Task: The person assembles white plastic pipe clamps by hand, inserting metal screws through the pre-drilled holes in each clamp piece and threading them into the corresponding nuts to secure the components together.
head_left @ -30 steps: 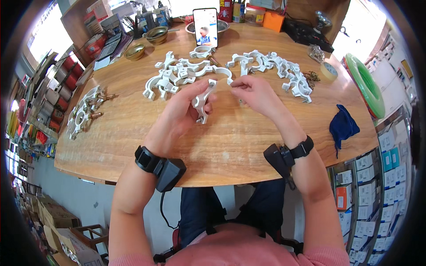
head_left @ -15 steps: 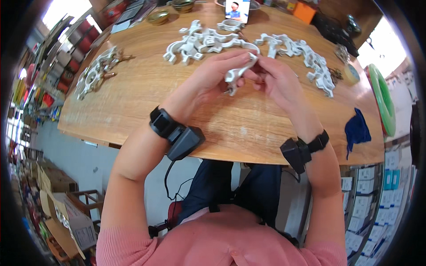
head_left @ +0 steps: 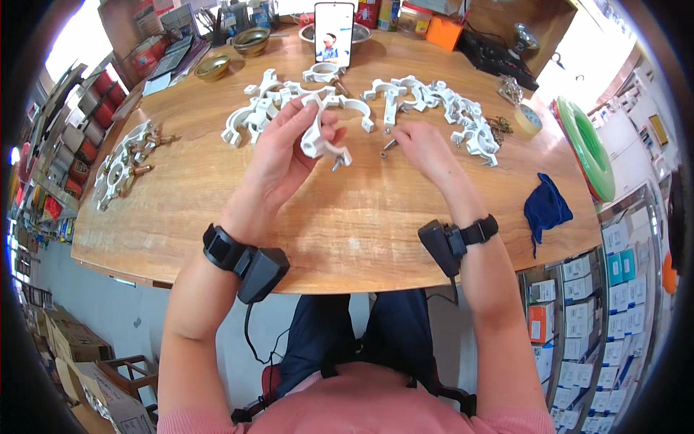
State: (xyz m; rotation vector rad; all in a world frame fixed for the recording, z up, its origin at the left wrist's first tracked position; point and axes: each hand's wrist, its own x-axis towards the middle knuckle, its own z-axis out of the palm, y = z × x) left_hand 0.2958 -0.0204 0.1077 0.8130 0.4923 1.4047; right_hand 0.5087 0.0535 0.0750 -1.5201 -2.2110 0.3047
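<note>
My left hand (head_left: 285,148) is closed round a white plastic pipe clamp (head_left: 312,141), raised above the table. A small metal screw (head_left: 337,165) sticks out of the clamp's lower end. Over the table to the right, the bent fingers of my right hand (head_left: 425,148) are pressed together at a small metal screw (head_left: 391,144); its far end is hidden by the fingertips. Behind my left hand lies a pile of white clamps (head_left: 249,116). Another group of white clamps (head_left: 452,105) curves away beyond my right hand.
At the left lie joined clamps (head_left: 116,173) with brass-coloured bolts. A phone (head_left: 333,36) stands at the back before a metal bowl. Brass bowls (head_left: 212,68) are back left. To the right are a tape roll (head_left: 528,119), a blue cloth pouch (head_left: 546,206) and a green coil (head_left: 585,145).
My hands, together on the clamp before, are now apart. The left keeps the clamp; the right has let go and is down by the small screw. The whole view has shifted.
</note>
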